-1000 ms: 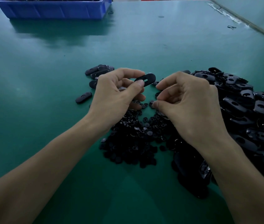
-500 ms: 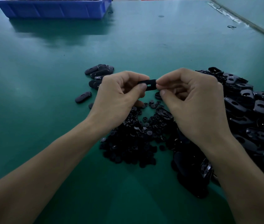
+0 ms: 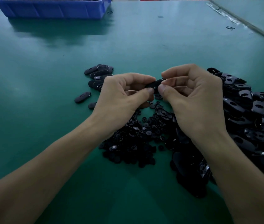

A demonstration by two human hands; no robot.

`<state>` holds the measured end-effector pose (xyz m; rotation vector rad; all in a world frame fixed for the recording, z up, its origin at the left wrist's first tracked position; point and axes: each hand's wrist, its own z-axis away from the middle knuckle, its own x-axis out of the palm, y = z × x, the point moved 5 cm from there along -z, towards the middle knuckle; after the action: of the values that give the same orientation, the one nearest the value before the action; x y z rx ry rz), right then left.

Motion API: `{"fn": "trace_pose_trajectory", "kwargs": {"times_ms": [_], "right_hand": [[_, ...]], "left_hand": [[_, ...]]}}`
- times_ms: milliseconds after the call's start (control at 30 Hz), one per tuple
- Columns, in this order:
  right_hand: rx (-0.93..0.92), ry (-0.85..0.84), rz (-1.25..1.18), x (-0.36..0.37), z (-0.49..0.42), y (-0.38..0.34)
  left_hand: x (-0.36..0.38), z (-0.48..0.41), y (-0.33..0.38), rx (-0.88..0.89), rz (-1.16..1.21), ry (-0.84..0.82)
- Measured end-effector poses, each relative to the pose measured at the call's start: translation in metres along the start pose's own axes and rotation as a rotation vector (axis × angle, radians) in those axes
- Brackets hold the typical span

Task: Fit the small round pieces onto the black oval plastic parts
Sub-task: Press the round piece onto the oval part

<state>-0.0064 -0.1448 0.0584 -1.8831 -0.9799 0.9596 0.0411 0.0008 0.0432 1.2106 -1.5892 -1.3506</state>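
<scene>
A black oval plastic part (image 3: pixel 154 84) is held above the table between both hands. My left hand (image 3: pixel 121 101) pinches its left end with thumb and forefinger. My right hand (image 3: pixel 194 101) pinches its right end, thumb below and forefinger on top; whether a small round piece sits under those fingers is hidden. A heap of small round pieces (image 3: pixel 131 143) lies on the green table (image 3: pixel 47 110) under my hands. A big pile of black oval parts (image 3: pixel 249 120) lies to the right.
A small group of oval parts (image 3: pixel 98 75) lies just beyond my left hand, with a single one (image 3: pixel 82 97) further left. A blue bin (image 3: pixel 52 8) stands at the far left edge. A table seam (image 3: pixel 247 25) runs along the far right.
My right hand has come up from the heap to the oval part and now pinches its right end. My left hand has turned the part edge-on and lowered it slightly.
</scene>
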Motion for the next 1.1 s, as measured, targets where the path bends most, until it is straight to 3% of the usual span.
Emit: {"fn": "trace_pose_trajectory", "kwargs": {"times_ms": [200,567,867,1100], "right_hand": [[0.053,0.056,-0.141,0.0,-0.0013,0.0057],[0.036,0.079,-0.079,-0.001,0.0,0.0075],[0.059,-0.031,-0.09,0.0021,-0.0021,0.0091],[0.047,-0.005,-0.13,0.0022,-0.001,0.0071]], "left_hand": [[0.0012,0.0013,0.0023,0.001,0.055,-0.01],[0.0005,0.0024,0.0011,-0.046,0.046,-0.019],[0.0001,0.003,0.0044,0.032,-0.063,-0.002],[0.0026,0.0032,0.0057,0.032,-0.054,-0.015]]}}
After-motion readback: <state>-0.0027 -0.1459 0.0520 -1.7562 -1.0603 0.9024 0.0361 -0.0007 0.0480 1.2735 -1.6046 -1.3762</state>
